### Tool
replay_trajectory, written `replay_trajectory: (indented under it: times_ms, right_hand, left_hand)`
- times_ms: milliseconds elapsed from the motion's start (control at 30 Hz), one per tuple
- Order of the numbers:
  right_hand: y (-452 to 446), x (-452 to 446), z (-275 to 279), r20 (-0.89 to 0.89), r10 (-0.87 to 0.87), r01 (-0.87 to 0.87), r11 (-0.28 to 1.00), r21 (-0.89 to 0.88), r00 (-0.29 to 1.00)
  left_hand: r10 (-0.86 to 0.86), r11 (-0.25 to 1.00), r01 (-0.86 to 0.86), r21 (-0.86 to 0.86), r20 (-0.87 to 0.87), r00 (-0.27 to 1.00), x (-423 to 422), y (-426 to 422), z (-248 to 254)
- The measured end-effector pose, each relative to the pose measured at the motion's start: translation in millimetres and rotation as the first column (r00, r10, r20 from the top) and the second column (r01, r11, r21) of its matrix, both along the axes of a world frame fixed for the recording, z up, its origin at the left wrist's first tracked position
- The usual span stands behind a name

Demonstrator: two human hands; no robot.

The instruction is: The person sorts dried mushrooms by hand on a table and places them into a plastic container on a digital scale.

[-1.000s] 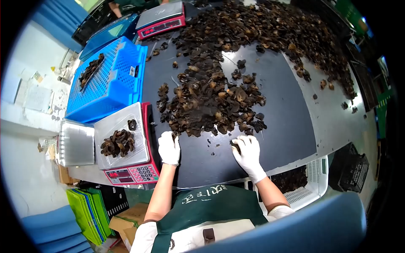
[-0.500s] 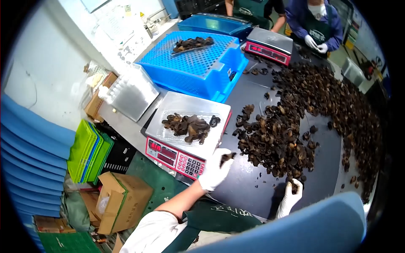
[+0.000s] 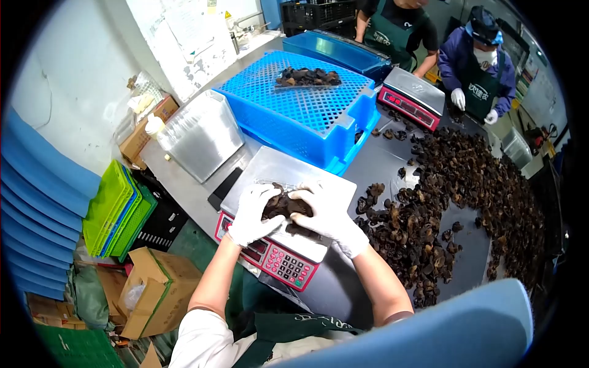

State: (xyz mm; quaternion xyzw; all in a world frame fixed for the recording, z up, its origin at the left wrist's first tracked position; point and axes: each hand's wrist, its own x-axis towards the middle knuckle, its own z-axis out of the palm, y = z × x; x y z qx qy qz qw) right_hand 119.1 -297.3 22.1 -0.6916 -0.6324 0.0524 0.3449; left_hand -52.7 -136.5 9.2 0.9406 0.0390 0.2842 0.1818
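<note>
Both my hands, in white gloves, are over the near scale (image 3: 248,175), which has a metal plate and a red keypad front. My left hand (image 3: 253,213) curves round the left side of a pile of dark dried fungus (image 3: 280,205). From the right, my right hand (image 3: 322,214) wraps round the same pile, its fingers touching the pieces. The pile sits on a clear tray whose edge shows above it. More fungus pieces show under my right hand. To the right, a large heap of fungus (image 3: 411,245) lies on the dark table mat.
An upturned blue crate (image 3: 245,116) behind the scale bears a tray of fungus (image 3: 307,77). A clear container stack (image 3: 205,138) stands left of it. A second scale (image 3: 414,92) is farther back. Two co-workers (image 3: 392,30) (image 3: 481,70) stand across the table.
My view has swung left towards the scale. Both hands have moved from the table heap onto the fungus on the scale and closed round it.
</note>
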Motion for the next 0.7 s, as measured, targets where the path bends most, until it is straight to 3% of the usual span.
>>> replay_trajectory:
  times_ms: [33, 100, 133, 200, 333, 500, 567, 700]
  right_hand:
    - [6, -3, -3, 0.085, -0.005, 0.017, 0.991, -0.131, 0.996]
    - [13, -8, -16, 0.223, -0.022, 0.043, 0.995, -0.09, 0.974]
    - [13, -7, -17, 0.219, -0.013, 0.034, 0.995, -0.095, 0.976]
    - [6, 1, -11, 0.128, 0.065, -0.05, 0.992, -0.12, 0.99]
    - [-5, 26, 5, -0.277, 0.112, -0.137, 0.988, -0.072, 0.954]
    - [-28, 49, 10, -0.51, 0.056, -0.051, 0.998, 0.024, 0.858]
    - [-43, 52, 7, -0.632, -0.055, 0.037, 0.998, -0.042, 0.773]
    - [-61, 56, -9, -0.711, -0.121, 0.14, 0.99, -0.032, 0.693]
  left_hand:
    - [-0.029, 0.999, 0.03, -0.026, 0.029, 0.999, 3, -2, 2]
    - [-0.017, 0.997, 0.019, 0.075, -0.033, 0.999, 1, -5, -8]
    - [-0.008, 0.999, 0.013, 0.047, -0.114, 0.993, -1, -7, -10]
    - [-0.023, 1.0, 0.023, -0.005, -0.114, 0.993, -6, -3, -7]
    - [-0.015, 0.994, -0.001, -0.106, -0.149, 0.989, -17, 6, -8]
    - [-0.049, 0.977, 0.003, -0.213, -0.213, 0.976, -32, 24, -7]
    - [-0.055, 0.965, -0.01, -0.263, -0.238, 0.97, -39, 30, -1]
    - [-0.037, 0.879, -0.027, -0.476, -0.126, 0.991, -49, 53, 1]
